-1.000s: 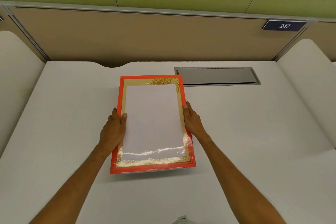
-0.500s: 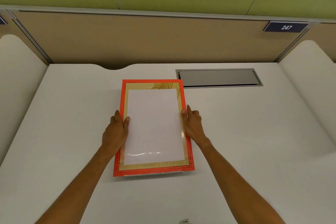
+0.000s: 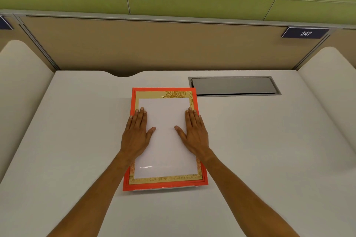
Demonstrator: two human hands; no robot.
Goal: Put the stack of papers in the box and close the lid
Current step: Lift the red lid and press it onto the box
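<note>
A flat box with an orange-red lid [image 3: 165,185] and a gold inner border lies on the white desk [image 3: 260,150], straight ahead of me. The lid's glossy middle shows a white sheet [image 3: 165,146]; the rest of the paper stack is hidden. My left hand [image 3: 136,133] rests flat, palm down, on the lid's left part. My right hand [image 3: 195,133] lies flat on its right part. On both hands the fingers are stretched out, the thumbs point inward, and nothing is held. The lid sits level on the box.
A grey metal cable hatch [image 3: 234,85] is set into the desk just behind and right of the box. White padded side panels [image 3: 19,86] stand left and right. A tan back partition carries a plate reading 247 [image 3: 306,33].
Earlier both hands gripped the lid by its left and right edges, with its near end slightly raised. Now the lid lies flat and both hands have shifted onto its top, palms down.
</note>
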